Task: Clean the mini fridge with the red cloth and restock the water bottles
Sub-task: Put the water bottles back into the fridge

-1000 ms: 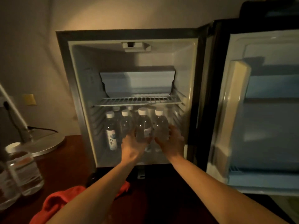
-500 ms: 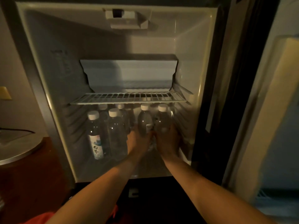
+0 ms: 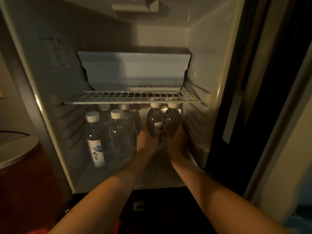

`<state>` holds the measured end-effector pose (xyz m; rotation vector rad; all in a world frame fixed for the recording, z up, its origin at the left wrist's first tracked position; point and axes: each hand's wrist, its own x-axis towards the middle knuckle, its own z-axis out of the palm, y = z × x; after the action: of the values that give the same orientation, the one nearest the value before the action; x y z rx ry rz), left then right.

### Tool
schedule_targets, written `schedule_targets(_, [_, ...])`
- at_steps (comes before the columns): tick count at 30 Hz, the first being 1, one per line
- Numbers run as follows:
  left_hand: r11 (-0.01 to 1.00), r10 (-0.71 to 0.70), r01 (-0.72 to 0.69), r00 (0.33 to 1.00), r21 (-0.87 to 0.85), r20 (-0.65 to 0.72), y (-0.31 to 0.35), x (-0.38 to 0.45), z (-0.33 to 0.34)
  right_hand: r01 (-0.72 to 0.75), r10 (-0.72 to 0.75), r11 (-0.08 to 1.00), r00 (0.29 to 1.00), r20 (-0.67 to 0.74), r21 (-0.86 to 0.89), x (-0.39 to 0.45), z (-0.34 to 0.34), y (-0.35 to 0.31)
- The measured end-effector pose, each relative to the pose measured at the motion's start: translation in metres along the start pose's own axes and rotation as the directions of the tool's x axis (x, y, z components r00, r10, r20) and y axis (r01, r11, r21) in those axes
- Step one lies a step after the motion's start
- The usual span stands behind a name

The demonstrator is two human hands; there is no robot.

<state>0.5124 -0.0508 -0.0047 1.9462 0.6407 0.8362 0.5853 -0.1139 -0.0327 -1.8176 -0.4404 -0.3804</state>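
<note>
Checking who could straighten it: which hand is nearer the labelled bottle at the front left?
Left. The left hand grips a bottle just right of the labelled bottle, one unlabelled bottle between them. The right hand is farther right, near the fridge's right wall.

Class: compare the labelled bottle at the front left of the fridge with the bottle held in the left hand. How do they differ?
The labelled bottle stands free and untouched; the held bottle is gripped by the left hand. The labelled bottle stands nearer the front; the held bottle sits further right. Both are upright, clear and white-capped, below the wire shelf.

Both bare forearms outstretched, left hand and right hand side by side, fingers curled.
</note>
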Motion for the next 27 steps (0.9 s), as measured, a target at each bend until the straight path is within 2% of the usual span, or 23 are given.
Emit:
schedule_targets(6, [0.997, -0.045, 0.041, 0.997, 0.072, 0.06, -0.002, -0.01, -0.006, -0.035, 0.035, 0.999, 0.999, 0.001, 0.028, -0.001, -0.004, -0.007])
schedule_targets(10, [0.989, -0.018, 0.005, 0.996, 0.147, 0.09, 0.001, -0.035, -0.018, -0.048, 0.048, 0.999, 0.999, 0.025, 0.014, -0.016, -0.021, -0.023])
schedule_targets(13, [0.987, -0.029, 0.01, 0.993, 0.16, 0.115, 0.009, -0.06, -0.037, 0.01, -0.007, 0.999, 0.998, 0.067, -0.039, -0.035, -0.039, -0.033])
schedule_targets(15, [0.976, -0.035, 0.007, 0.991, 0.215, 0.129, 0.013, -0.076, -0.053, -0.033, 0.043, 0.997, 0.989, 0.142, -0.073, -0.052, -0.054, -0.043])
schedule_targets(17, [0.956, 0.01, -0.049, 0.991, 0.29, 0.134, 0.016, -0.093, -0.069, -0.095, 0.105, 0.993, 0.984, 0.146, -0.075, -0.071, -0.068, -0.056])
schedule_targets(22, [0.947, 0.027, -0.057, 0.995, 0.317, 0.099, 0.015, -0.138, -0.125, -0.001, 0.036, 0.994, 0.947, 0.32, -0.109, -0.121, -0.077, -0.093])
schedule_targets(27, [0.872, 0.024, -0.032, 0.999, 0.489, 0.022, 0.006, -0.181, -0.188, 0.243, -0.184, 0.969, 0.829, 0.527, -0.045, -0.173, -0.068, -0.125])
